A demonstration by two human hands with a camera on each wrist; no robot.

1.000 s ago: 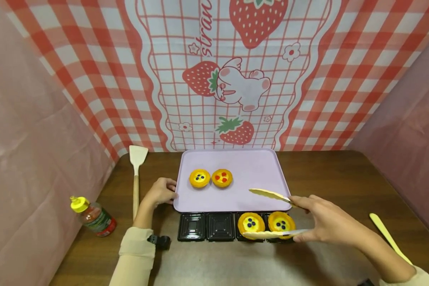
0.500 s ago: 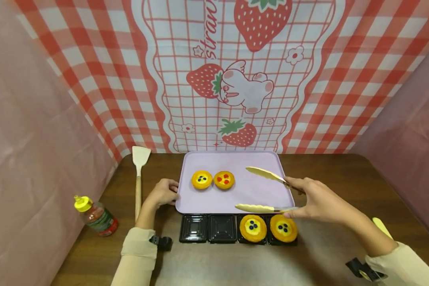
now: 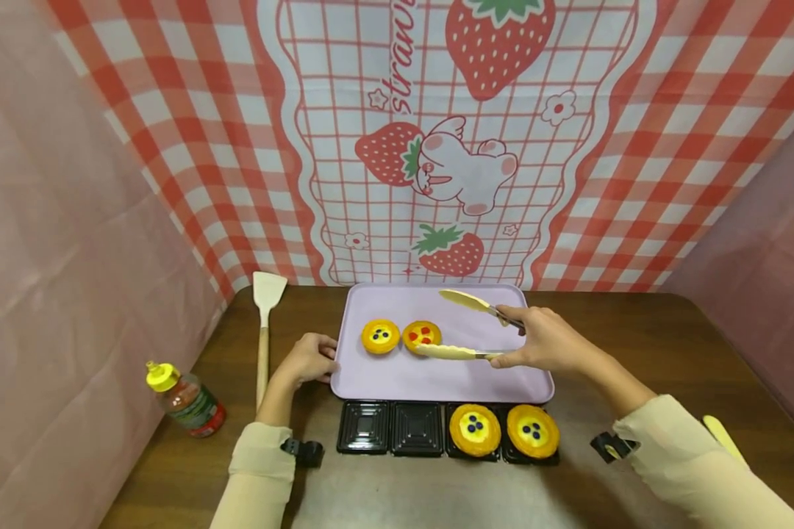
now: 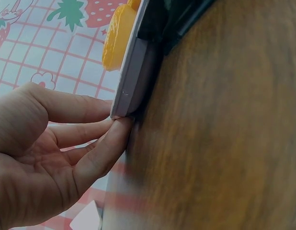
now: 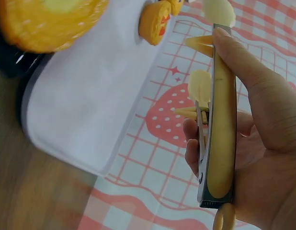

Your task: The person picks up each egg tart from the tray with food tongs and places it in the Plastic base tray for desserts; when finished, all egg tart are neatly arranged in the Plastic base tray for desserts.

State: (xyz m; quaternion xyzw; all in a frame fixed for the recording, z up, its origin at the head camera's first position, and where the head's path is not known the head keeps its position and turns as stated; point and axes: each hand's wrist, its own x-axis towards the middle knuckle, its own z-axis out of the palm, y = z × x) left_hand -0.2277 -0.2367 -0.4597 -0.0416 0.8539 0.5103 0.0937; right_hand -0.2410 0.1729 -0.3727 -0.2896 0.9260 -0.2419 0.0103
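Note:
My right hand (image 3: 549,342) grips a pair of tongs (image 3: 453,353) with cream tips. The jaws stand apart over the lilac tray (image 3: 384,382), with nothing between them. The lower tip overlaps the front of the red-topped tart (image 3: 421,336) in the head view. To that tart's left on the tray sits a blueberry tart (image 3: 380,336). My left hand (image 4: 62,143) pinches the tray's left edge between thumb and fingers. In front of the tray are two black square trays (image 3: 364,427) holding nothing and two more with larger blueberry tarts (image 3: 475,430) on them.
At the left lie a cream spatula (image 3: 268,290) with a wooden handle and a tilted sauce bottle (image 3: 195,408) with a yellow cap. A pale yellow utensil (image 3: 724,439) lies at the right, partly behind the sleeve. A checked cloth (image 3: 569,184) hangs behind the table.
My right hand has carried the tongs up and left, from over the larger blueberry tarts to above the tray near the red-topped tart. My left hand stays at the tray's edge.

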